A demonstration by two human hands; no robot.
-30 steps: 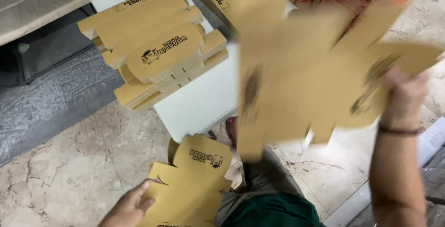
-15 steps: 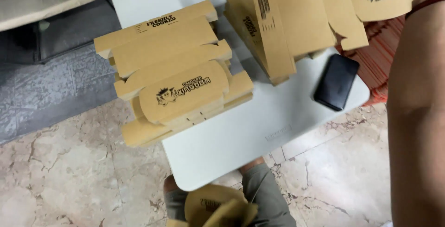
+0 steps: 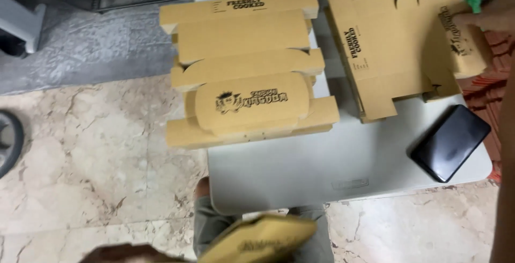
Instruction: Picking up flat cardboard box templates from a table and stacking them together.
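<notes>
Head view, left to right: left hand (image 3: pixel 126 253) low down, grip hidden, beside folded brown card (image 3: pixel 257 239). Then stacked flat boxes (image 3: pixel 247 70) on white table (image 3: pixel 300 172). Right hand (image 3: pixel 491 16) pressing flat card sheet (image 3: pixel 397 48), fingers open. Likely light, bendy; best held by edges.

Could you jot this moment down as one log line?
right hand: on flat box blank | left hand: holds folded blank | blank stack, phone on white table
</notes>
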